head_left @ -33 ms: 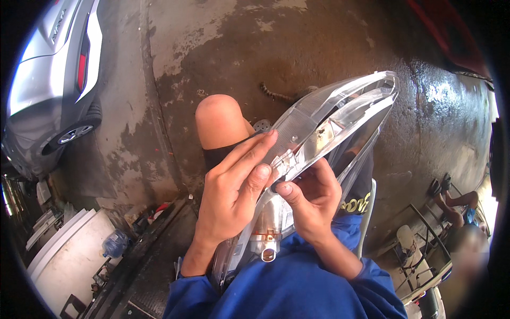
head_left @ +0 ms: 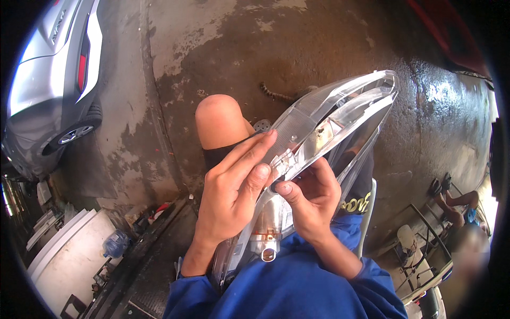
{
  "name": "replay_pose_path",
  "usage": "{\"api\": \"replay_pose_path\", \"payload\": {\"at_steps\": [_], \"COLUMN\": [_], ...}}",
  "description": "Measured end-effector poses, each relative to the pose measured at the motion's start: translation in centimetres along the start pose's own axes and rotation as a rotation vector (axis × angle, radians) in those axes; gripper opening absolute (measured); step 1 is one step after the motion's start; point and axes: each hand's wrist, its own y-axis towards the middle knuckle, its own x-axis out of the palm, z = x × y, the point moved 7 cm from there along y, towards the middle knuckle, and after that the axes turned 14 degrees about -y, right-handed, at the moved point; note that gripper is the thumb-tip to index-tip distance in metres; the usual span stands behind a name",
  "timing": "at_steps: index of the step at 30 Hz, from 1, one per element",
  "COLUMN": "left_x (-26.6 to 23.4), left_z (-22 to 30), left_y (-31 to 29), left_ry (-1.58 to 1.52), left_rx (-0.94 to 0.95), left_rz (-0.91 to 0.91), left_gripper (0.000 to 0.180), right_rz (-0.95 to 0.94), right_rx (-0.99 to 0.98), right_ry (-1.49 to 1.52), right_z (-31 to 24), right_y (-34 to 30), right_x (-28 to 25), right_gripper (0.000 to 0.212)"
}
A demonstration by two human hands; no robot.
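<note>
A long car headlight (head_left: 313, 133) with clear plastic and a silver reflector slants across my lap. Its pointed end reaches toward the far right, and a round bulb housing (head_left: 267, 234) is near my body. My left hand (head_left: 229, 194) holds its left side, the fingers stretched along the ribbed edge and the thumb bent inward. Opposite it, my right hand (head_left: 313, 202) grips the middle of the headlight with curled fingers, its thumb tip beside a small dark round spot. Whether that thumb and fingers pinch a separate small part is hidden.
A silver car (head_left: 53, 80) stands at the far left on the stained, wet floor (head_left: 186, 48). A striped tail (head_left: 275, 94) shows beyond the headlight. At lower left are white panels (head_left: 69, 260) and a clear plastic jug (head_left: 116, 244). Another person's legs (head_left: 459, 204) show at right, near a metal frame.
</note>
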Motion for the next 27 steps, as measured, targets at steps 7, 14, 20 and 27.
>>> {"api": "replay_pose_path", "payload": {"at_steps": [7,14,20,27], "left_x": [0.1,0.0,0.2,0.2], "left_z": [0.1,-0.3,-0.6,-0.2], "left_y": [0.4,0.5,0.6,0.5], "left_ry": [-0.014,0.029,-0.078,-0.036], "left_rx": [-0.06,0.036,-0.015,0.004], "left_rz": [0.001,-0.013,0.01,0.015], "left_gripper": [0.039,0.039,0.039,0.037], "right_rz": [0.021,0.039,0.047,0.026], "right_rx": [-0.039,-0.038,-0.047,-0.033], "right_ry": [0.073,0.158,0.145,0.2], "right_z": [0.8,0.9,1.1,0.9], "right_y": [0.8,1.2,1.2,1.3], "right_x": [-0.4,-0.5,-0.7,-0.5], "right_gripper": [0.058,0.055,0.06,0.066]}}
